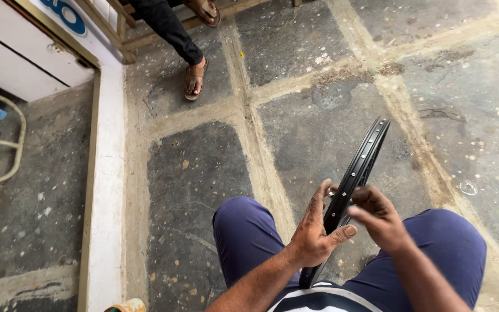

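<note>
Two bare hands work at one black wheel rim [358, 170], seen from above by the head camera. Rim stands on edge between the person's knees, its lower end hidden behind the striped shirt hem [319, 300], its upper end tilted away and to the right over the floor [197, 173]. A row of small spoke holes shows along the inner channel.

Left hand [314, 228]: palm against the left side of the rim, fingers raised along it, thumb hooked across the front of the rim's edge. Grip is closed on the rim, though loosely; fingertips are spread rather than curled.

Right hand [379, 216]: just right of the rim, at the same height as the left. Fingers are bunched together near the rim's edge. Image is motion-blurred here, so I cannot tell whether this grip pinches the rim, a small part, or nothing.

Both thighs in dark blue trousers [244, 231] flank the rim; person appears seated low.

Surroundings: floor is of dark stone slabs with pale, gritty joints, speckled with light spots. Second person's leg in dark trousers and a brown sandal [194, 78] stands at upper left, well apart from the rim. White cabinet edge [108, 173] runs down the left side, with a pale hose [12, 144] looped beyond it.
</note>
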